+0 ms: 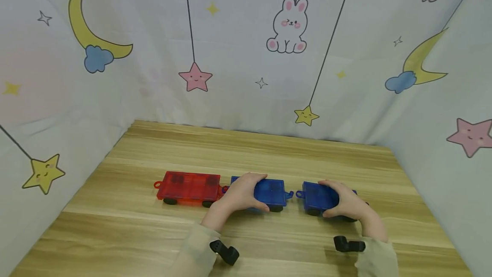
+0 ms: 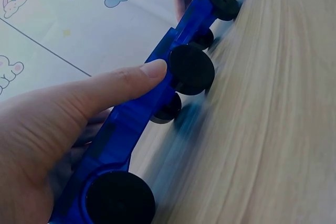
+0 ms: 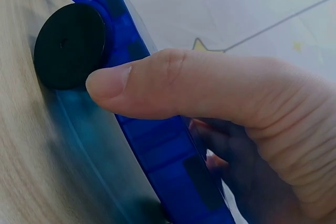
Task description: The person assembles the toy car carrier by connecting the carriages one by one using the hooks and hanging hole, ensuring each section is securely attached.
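Three see-through toy train cars with black wheels stand in a row on the wooden table. The red car is at the left, its right end joined or touching the middle blue car; the hand hides part of that joint. My left hand grips the middle blue car across its sides, thumb on the near side in the left wrist view. My right hand grips the right blue car likewise, thumb beside a wheel. A small gap parts the middle car's hook from the right car's ring.
The wooden table runs back to a white cloth printed with stars, moons and a rabbit. Cloth also hangs at both sides. Black camera mounts sit on the wrists.
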### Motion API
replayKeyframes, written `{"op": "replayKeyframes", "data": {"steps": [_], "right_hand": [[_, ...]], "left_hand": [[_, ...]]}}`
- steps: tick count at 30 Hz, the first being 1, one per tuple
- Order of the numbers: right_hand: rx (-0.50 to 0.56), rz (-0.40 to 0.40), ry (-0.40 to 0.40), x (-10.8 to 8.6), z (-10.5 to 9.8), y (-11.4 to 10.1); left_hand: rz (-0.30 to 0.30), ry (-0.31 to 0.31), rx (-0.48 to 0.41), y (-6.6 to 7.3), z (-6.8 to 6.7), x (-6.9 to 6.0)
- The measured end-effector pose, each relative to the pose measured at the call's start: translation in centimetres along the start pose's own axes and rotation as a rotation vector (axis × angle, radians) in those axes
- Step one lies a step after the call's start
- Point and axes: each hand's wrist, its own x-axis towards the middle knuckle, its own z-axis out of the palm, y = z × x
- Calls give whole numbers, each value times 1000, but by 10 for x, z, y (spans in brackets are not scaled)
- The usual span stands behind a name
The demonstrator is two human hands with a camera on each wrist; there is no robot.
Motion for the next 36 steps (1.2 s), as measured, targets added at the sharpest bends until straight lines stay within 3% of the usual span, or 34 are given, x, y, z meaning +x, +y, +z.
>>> {"op": "replayKeyframes", "data": {"steps": [36], "right_hand": [[61,6,-2,1,0,4]], "left_hand": [[12,-11,-33,-2,-2,-1]]}}
